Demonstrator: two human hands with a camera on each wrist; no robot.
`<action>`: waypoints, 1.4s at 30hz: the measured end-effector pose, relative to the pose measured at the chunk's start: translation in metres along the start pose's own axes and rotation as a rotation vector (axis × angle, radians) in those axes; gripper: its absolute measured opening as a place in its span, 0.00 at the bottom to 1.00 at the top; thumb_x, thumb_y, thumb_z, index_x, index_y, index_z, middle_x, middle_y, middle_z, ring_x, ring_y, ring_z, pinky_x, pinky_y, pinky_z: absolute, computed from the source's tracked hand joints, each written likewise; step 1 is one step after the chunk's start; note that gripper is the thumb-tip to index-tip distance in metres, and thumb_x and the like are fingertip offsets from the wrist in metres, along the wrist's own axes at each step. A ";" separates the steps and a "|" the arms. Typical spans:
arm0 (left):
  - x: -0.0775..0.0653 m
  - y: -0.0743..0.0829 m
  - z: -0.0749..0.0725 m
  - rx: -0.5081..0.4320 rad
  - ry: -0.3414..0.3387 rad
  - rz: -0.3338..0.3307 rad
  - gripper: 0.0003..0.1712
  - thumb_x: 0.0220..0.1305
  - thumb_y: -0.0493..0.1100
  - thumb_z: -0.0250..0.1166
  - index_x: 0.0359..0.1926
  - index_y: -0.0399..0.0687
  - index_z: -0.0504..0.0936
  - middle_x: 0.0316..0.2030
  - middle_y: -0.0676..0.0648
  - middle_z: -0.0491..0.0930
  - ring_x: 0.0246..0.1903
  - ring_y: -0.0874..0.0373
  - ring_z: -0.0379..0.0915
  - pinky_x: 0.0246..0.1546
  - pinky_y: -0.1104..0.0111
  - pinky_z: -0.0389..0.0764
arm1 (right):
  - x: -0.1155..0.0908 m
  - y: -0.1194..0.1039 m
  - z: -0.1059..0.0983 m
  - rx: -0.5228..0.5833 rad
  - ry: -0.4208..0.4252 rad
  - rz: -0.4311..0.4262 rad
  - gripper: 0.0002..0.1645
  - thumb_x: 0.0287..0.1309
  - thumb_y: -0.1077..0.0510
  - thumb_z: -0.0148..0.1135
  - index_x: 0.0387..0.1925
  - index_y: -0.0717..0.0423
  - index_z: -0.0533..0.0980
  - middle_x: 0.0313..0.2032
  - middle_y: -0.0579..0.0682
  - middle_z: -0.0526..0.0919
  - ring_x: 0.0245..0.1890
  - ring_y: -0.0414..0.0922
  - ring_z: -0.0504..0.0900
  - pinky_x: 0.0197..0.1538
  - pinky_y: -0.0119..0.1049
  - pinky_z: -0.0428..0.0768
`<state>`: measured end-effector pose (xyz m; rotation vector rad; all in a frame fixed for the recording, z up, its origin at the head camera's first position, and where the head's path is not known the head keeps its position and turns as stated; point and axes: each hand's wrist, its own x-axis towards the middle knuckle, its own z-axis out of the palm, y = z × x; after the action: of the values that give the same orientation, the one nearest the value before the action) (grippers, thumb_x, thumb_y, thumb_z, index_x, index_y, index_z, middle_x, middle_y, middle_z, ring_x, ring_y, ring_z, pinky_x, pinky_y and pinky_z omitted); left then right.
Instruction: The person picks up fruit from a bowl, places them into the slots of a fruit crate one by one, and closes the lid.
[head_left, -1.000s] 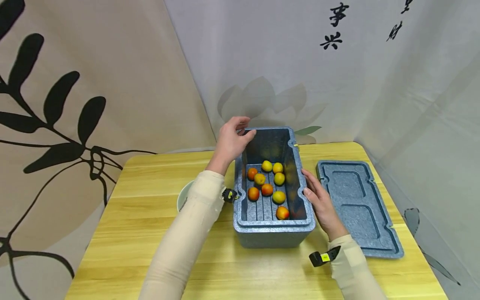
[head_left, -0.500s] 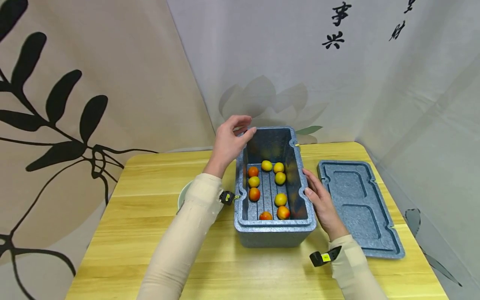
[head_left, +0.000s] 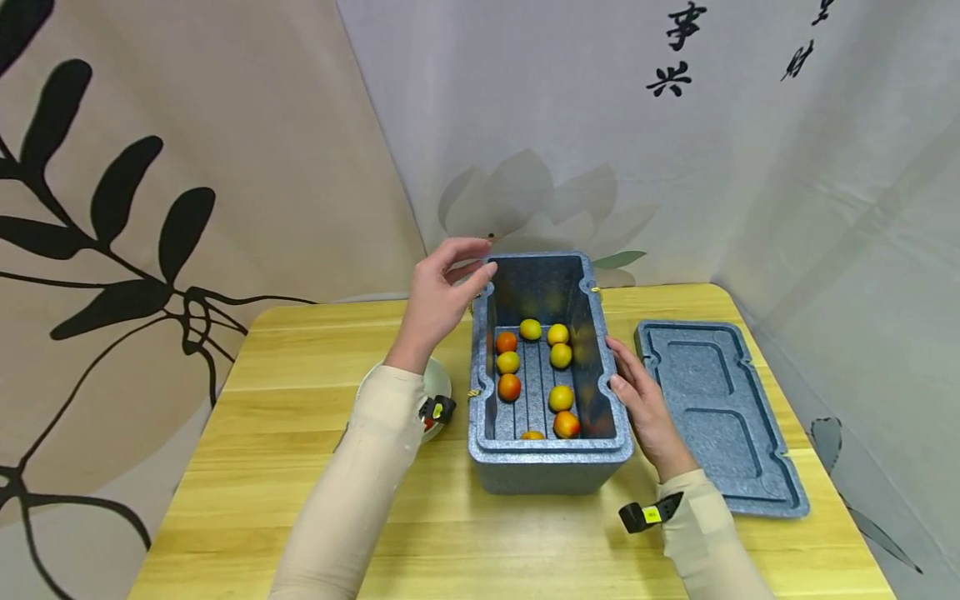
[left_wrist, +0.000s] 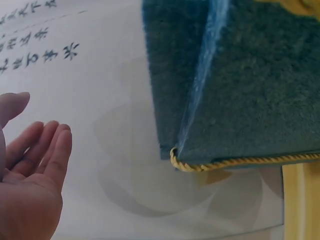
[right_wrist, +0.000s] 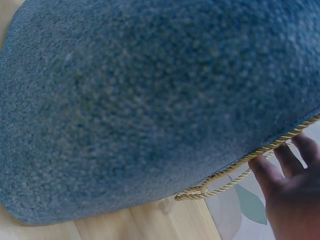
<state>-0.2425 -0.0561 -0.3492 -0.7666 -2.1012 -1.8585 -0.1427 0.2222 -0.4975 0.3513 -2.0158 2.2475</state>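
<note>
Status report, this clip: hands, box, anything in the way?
Left hand empty, near far left corner of box. Right hand at its right side. Box open, yellow and orange-red fruits inside. Lid off to the right, opening uncovered.

A: Fruit qty, pls?
B: 9 fruits are showing in the box: 3 are lining its L edge, 1's sitting by the far edge, 2 by the far R corner, 2 by the nr R corner, 1's part-hiding at the nr edge.
A: Cols?
B: 5 are showing yellow, 3 red-orange; the hiding one's unclear.
A: Misc?
B: 1 lid is lying nr the R edge of 1 table. 1 bowl is sitting L of the 1 box, contents mostly hidden. 1 L hand, 1 R hand, 2 wrist cams are showing.
</note>
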 end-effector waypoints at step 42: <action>-0.110 -0.063 -0.079 0.095 0.085 -0.082 0.15 0.58 0.24 0.67 0.47 0.29 0.81 0.47 0.36 0.79 0.49 0.41 0.75 0.53 0.53 0.78 | 0.000 -0.003 0.001 0.020 -0.001 0.014 0.29 0.74 0.63 0.43 0.74 0.55 0.57 0.69 0.51 0.62 0.63 0.44 0.66 0.58 0.30 0.74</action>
<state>-0.1967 -0.1618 -0.4448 -0.5771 -2.1793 -1.7833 -0.1416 0.2211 -0.4950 0.3413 -2.0045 2.2779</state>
